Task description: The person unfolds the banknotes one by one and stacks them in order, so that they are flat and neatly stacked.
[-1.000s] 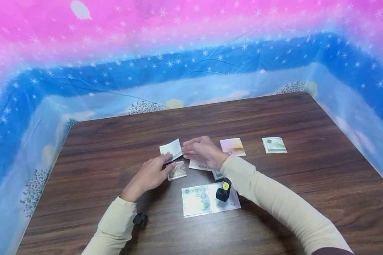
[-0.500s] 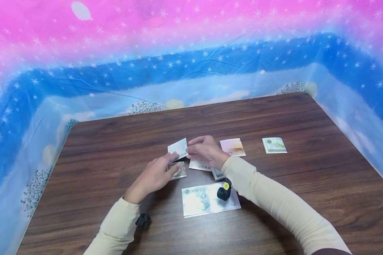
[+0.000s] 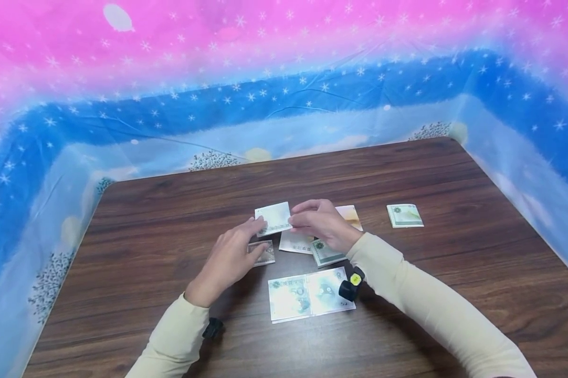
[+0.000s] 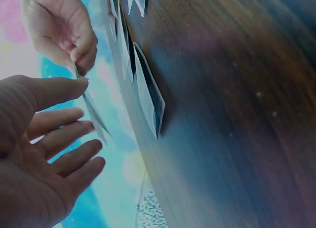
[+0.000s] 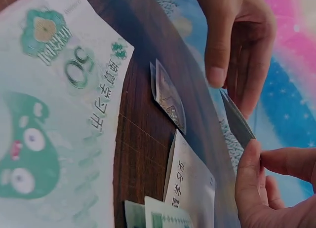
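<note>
In the head view, my right hand (image 3: 323, 224) pinches a pale folded play banknote (image 3: 273, 215) by its right edge, between thumb and fingers. The note is held up over the middle of the table, seen nearly edge-on in the right wrist view. My left hand (image 3: 229, 257) is at its other side, index fingertip overlapping its left edge; the fingers look loosely extended in the left wrist view. Below the hands lie a brownish folded note (image 3: 266, 254), a white one (image 3: 294, 243) and a green one (image 3: 324, 255). The right hand partly covers a pink-orange note (image 3: 351, 215).
A wide greenish 50 note (image 3: 291, 299) with a crease lies nearest me, under the right wrist's camera. Off to the right lies a green folded note (image 3: 405, 216). The brown wooden table (image 3: 170, 210) ends at a snowflake-patterned cloth (image 3: 265, 100) behind it.
Both hands have shifted right with the pale folded note, which now lies flatter to the view. The right hand now overlaps more of the pink-orange note and uncovers more of the green one.
</note>
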{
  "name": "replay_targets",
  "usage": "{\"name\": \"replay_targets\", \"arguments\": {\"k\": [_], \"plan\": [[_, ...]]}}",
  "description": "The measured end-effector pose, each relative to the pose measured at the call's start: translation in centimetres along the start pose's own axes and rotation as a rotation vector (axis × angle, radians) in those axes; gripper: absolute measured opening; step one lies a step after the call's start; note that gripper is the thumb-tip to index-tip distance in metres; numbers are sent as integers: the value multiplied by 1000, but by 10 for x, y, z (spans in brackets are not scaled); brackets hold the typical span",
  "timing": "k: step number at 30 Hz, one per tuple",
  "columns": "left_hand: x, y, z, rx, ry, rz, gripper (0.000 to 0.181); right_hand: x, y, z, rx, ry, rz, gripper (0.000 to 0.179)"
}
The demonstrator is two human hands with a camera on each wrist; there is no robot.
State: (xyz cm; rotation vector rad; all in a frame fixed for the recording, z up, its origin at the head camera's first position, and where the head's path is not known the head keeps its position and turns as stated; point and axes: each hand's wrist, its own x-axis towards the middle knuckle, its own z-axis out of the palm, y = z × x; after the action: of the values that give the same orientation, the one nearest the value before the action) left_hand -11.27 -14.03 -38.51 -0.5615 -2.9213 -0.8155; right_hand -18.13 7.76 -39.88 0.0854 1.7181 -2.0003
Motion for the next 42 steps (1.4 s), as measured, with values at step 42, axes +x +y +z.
{"name": "replay_targets", "arguments": {"k": [42], "plan": [[7, 23, 20, -21, 235, 357, 19, -57, 18, -53, -107, -90, -31, 33]]}}
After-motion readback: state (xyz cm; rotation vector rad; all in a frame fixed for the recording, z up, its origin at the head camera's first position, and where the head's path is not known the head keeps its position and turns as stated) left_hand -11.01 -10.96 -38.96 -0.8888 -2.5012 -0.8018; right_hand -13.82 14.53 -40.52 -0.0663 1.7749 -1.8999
